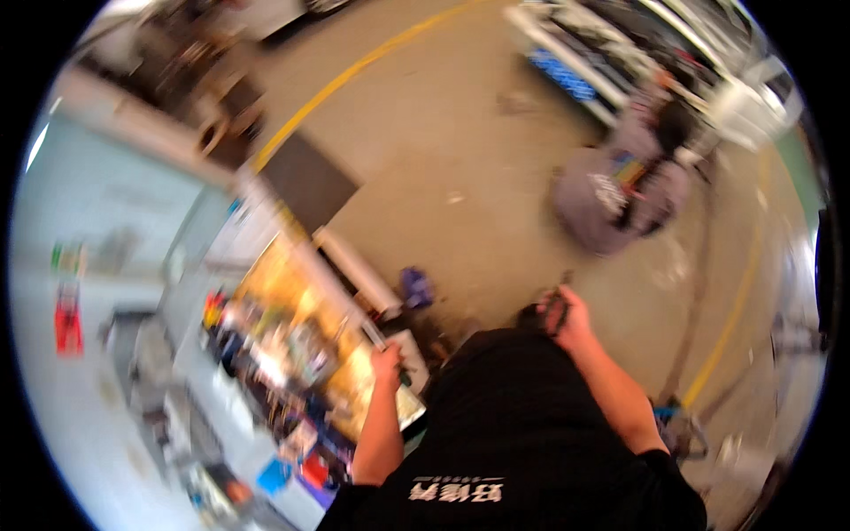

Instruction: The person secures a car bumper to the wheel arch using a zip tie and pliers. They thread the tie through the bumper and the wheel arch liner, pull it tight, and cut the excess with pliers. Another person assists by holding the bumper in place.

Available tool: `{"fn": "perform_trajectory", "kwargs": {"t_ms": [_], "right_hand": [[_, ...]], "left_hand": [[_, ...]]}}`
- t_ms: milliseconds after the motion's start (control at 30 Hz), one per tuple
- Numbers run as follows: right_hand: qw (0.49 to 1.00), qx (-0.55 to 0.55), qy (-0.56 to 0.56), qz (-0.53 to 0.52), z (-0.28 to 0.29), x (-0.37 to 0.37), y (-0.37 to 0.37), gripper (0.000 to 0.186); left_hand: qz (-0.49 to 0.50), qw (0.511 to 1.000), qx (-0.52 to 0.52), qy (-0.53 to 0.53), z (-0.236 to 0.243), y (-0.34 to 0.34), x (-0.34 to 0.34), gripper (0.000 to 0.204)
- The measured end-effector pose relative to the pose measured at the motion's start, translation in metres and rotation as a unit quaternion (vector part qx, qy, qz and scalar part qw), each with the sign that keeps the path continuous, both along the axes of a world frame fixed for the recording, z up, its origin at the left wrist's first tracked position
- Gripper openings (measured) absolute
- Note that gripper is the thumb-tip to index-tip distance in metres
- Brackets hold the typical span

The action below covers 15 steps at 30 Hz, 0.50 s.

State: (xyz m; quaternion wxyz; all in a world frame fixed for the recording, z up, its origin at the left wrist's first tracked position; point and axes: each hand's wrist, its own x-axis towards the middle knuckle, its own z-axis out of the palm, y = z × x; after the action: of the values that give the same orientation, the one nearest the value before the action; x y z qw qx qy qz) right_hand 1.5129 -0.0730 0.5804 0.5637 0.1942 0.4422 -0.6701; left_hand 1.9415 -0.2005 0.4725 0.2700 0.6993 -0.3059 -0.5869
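My left hand (387, 363) is closed around a hand tool with a silver end (373, 333) and a dark green handle (405, 375); blur hides its exact kind. It is beside the edge of a cluttered workbench (354, 382). On my right, my right hand (574, 320) is closed around a small black object (555, 310), with a thin dark tip past the fingers. That hand is over the floor, away from the bench.
A person in grey (593, 199) crouches at the front of a white vehicle (567, 66) at the upper right. Mixed tools and parts (297, 354) crowd the bench. A blue-purple object (416, 288) and a dark mat (310, 180) lie on the floor.
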Motion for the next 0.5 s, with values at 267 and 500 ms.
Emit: {"fn": "perform_trajectory", "kwargs": {"t_ms": [267, 500], "right_hand": [[0.991, 0.003, -0.073, -0.111, 0.000, -0.042, 0.058, 0.035], [0.969, -0.019, -0.143, -0.199, -0.010, -0.107, 0.125, 0.038]], "left_hand": [[-0.448, 0.893, -0.002, -0.047, 0.071, -0.015, -0.142, 0.010], [-0.686, 0.701, -0.145, -0.133, 0.121, 0.012, -0.273, 0.017]]}}
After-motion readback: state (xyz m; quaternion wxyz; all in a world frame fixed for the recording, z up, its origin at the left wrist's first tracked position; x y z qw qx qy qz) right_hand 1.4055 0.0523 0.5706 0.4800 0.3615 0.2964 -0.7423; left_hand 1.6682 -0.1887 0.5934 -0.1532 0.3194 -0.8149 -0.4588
